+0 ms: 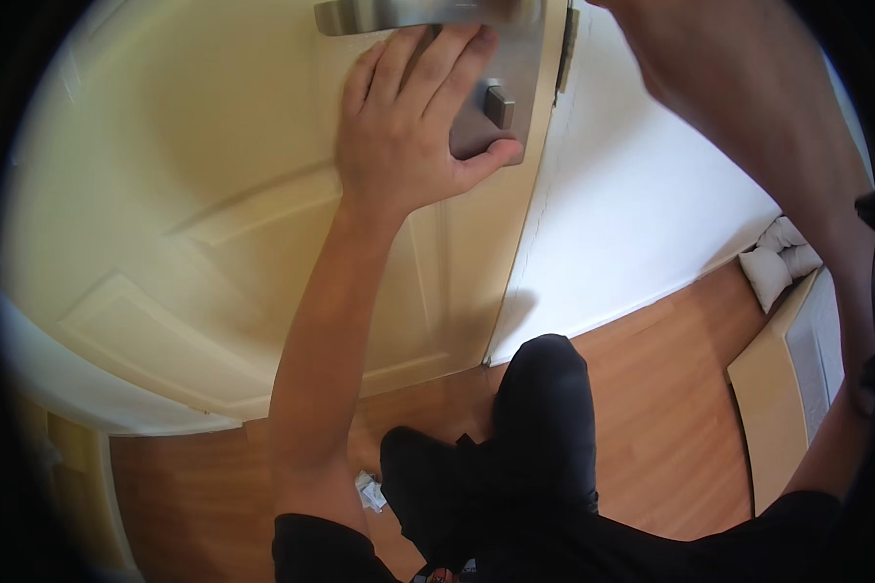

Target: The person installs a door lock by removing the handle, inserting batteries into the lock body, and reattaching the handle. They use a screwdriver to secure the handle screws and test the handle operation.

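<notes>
A cream panelled door fills the upper left. It has a metal lever handle on a metal plate with a small square turn knob. My left hand lies open on the plate, fingertips just below the lever and thumb stretched toward the plate’s lower corner. My right arm rises along the right side to my right hand at the top edge, near the door’s latch edge; its fingers are out of frame.
A white wall adjoins the door. At right, pale cushion-like items lie beside a low beige furniture piece. My dark-clothed legs are over the wooden floor, where a small crumpled white item lies. A beige edge runs along the left.
</notes>
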The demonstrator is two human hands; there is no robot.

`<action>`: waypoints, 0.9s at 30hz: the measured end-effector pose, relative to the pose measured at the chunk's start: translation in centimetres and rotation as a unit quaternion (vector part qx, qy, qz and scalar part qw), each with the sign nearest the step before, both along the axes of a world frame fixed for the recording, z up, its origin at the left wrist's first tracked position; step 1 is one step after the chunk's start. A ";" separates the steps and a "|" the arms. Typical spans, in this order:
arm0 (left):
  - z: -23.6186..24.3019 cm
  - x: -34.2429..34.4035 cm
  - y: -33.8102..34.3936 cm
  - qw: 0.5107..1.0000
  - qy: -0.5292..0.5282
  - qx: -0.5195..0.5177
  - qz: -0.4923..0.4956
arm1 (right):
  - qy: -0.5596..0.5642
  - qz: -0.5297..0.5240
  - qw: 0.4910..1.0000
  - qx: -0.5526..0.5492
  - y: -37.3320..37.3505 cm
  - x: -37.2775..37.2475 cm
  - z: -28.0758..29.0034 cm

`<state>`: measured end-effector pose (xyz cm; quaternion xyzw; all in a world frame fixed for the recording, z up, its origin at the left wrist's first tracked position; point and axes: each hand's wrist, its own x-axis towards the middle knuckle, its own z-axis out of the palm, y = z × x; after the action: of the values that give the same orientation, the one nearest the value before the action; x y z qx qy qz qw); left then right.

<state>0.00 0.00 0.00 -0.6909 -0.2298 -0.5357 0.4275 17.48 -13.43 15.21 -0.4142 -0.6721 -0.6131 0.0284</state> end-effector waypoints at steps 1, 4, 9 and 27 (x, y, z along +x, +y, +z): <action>-0.1 0.0 0.1 1.000 0.003 -0.005 -0.002 | 0.102 0.001 0.991 -0.085 -0.3 -0.3 0.3; -0.3 -0.3 0.3 1.000 0.004 -0.012 -0.013 | 0.440 0.027 0.854 -0.278 -1.9 -1.2 1.8; -0.5 -0.5 -0.1 0.999 -0.001 -0.023 -0.022 | 0.648 0.069 0.666 -0.363 -3.1 -2.2 2.9; -0.2 -0.4 0.6 1.000 0.000 -0.014 -0.023 | 0.519 0.094 0.825 -0.205 -3.0 -3.0 -0.4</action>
<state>-0.38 0.59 -0.20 -0.7023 -0.2212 -0.5419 0.4053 14.49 -16.41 14.85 -0.6021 -0.7044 -0.1499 0.3447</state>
